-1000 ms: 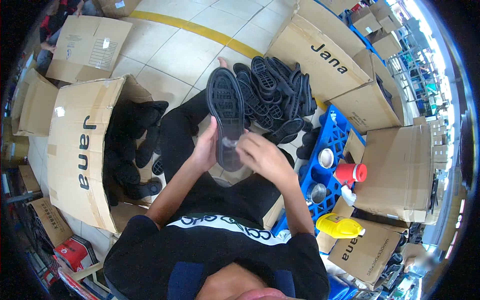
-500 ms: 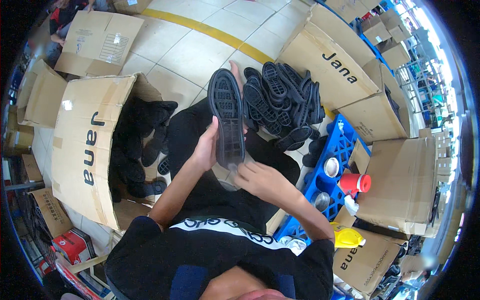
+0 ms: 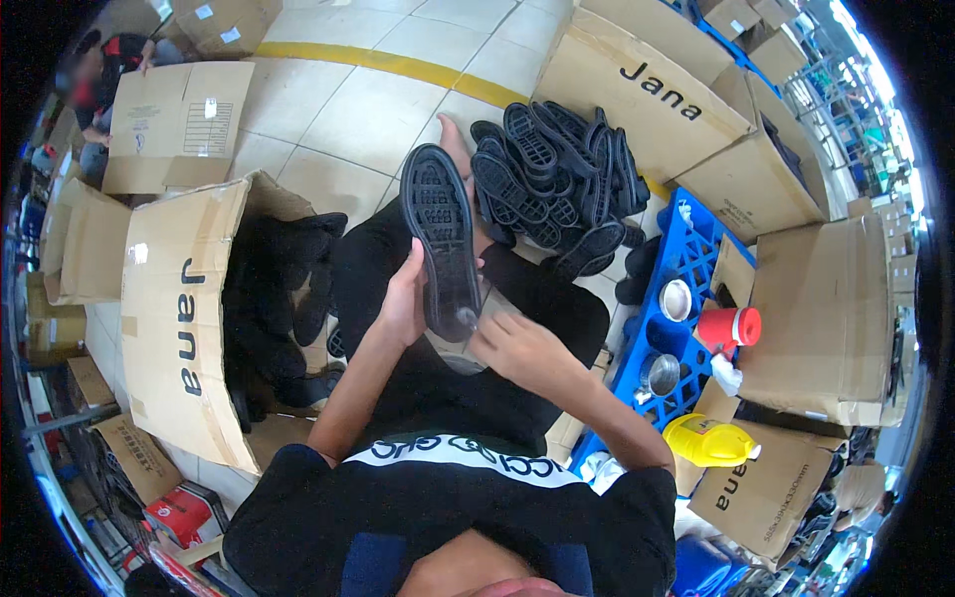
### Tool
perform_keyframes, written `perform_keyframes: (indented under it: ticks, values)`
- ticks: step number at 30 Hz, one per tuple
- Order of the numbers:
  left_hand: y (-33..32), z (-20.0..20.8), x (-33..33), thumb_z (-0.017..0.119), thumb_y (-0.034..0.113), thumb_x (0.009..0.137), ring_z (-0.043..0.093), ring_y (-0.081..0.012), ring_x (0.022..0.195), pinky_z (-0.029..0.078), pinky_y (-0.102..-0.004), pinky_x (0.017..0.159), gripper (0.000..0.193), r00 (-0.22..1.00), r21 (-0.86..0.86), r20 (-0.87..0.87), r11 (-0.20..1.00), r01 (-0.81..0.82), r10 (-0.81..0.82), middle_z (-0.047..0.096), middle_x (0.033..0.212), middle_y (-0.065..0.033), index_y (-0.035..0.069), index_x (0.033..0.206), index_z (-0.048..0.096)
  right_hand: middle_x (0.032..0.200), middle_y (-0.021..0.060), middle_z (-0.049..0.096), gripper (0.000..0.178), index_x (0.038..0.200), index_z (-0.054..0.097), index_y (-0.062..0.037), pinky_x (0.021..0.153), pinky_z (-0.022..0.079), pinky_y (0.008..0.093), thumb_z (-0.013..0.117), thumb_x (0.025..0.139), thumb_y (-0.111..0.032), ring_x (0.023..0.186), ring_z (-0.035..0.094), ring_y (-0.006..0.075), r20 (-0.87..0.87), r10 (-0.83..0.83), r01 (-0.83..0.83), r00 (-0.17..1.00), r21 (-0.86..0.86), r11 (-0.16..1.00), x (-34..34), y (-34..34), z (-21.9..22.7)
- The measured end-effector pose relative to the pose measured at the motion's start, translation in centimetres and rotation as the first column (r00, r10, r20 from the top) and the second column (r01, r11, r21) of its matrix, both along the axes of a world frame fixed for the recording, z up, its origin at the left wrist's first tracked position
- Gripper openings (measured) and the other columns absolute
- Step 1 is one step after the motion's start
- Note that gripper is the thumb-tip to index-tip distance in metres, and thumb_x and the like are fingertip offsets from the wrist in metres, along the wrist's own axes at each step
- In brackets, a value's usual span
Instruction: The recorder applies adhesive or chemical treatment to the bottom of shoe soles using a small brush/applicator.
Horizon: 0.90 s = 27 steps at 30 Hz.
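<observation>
A black shoe sole (image 3: 444, 234) is held up over my lap, its treaded side with raised blocks facing me. My left hand (image 3: 405, 298) grips its left edge, thumb along the rim and the other fingers mostly hidden behind it. At the sole's near end, my right hand (image 3: 517, 348) is closed with its fingertips at the edge. A small whitish bit shows at those fingertips, too blurred to name. Beyond my legs lies a pile of black soles (image 3: 557, 179) on the floor.
At left, an open carton (image 3: 169, 328) holds black shoe parts. On the right, a blue plastic pallet (image 3: 632, 368) bears metal cups (image 3: 675, 299), a red mug (image 3: 726, 326) and a yellow bottle (image 3: 708, 442). Large cartons (image 3: 811, 323) stand beyond it. A person (image 3: 124, 60) sits far left.
The whole view has shifted slightly. My left hand keeps its grip on the sole, while my right hand stays at the near end, blurred by small movement.
</observation>
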<state>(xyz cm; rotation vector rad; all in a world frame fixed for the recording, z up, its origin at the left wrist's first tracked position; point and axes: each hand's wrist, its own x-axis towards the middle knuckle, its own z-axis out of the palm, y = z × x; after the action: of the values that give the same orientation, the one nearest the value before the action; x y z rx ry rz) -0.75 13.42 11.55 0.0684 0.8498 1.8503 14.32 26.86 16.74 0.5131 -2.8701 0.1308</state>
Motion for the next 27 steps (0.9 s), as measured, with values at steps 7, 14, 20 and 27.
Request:
perform_keyframes:
  ticks: [7, 14, 20, 27]
  values:
    - [3.2, -1.9, 1.8, 0.024, 0.058, 0.101, 0.061, -0.0292, 0.108, 0.048, -0.0432, 0.096, 0.068, 0.996, -0.04, 0.009, 0.995, 0.09, -0.089, 0.06, 0.124, -0.0165, 0.003, 0.135, 0.047, 0.089, 0.0086, 0.053, 0.014, 0.089, 0.057, -0.0054, 0.076, 0.052, 0.0323, 0.061, 0.076, -0.008, 0.087, 0.059, 0.0217, -0.019, -0.174, 0.168, 0.985, -0.188, 0.968, 2.0, 2.3, -2.4]
    - [7.0, -8.7, 1.1, 0.022, 0.064, 0.098, 0.066, -0.0289, 0.097, 0.054, -0.0414, 0.084, 0.076, 0.972, -0.219, 0.066, 0.947, 0.234, -0.225, 0.066, 0.109, -0.0129, 0.001, 0.127, 0.052, 0.097, 0.01, 0.056, 0.015, 0.094, 0.056, -0.0055, 0.076, 0.052, 0.0345, 0.062, 0.083, -0.012, 0.092, 0.06, 0.0259, 0.246, -0.158, 0.253, 0.956, -0.428, 0.867, 7.7, 3.5, -6.5]
    - [17.2, -12.8, -1.9, 0.03, 0.056, 0.1, 0.064, -0.0309, 0.095, 0.056, -0.043, 0.078, 0.063, 0.994, -0.294, -0.105, 0.956, -0.004, -0.028, 0.065, 0.111, -0.0143, 0.003, 0.125, 0.055, 0.09, 0.0102, 0.062, 0.012, 0.092, 0.063, 0.0001, 0.068, 0.052, 0.0305, 0.067, 0.088, -0.01, 0.078, 0.064, 0.0237, 0.413, -0.598, 0.658, 0.686, -0.704, 0.268, 12.6, 4.0, -11.1]
    - [30.6, -11.5, -9.6, 0.041, 0.06, 0.096, 0.049, -0.0366, 0.121, 0.035, -0.0504, 0.105, 0.07, 0.976, -0.312, -0.218, 0.948, -0.066, -0.004, 0.055, 0.13, -0.0179, 0.002, 0.135, 0.045, 0.074, 0.0052, 0.065, 0.015, 0.092, 0.066, 0.0013, 0.063, 0.05, 0.0244, 0.069, 0.09, -0.014, 0.067, 0.06, 0.009, 0.492, -0.689, 0.571, 0.533, -0.81, -0.136, 14.0, 0.5, -17.0]
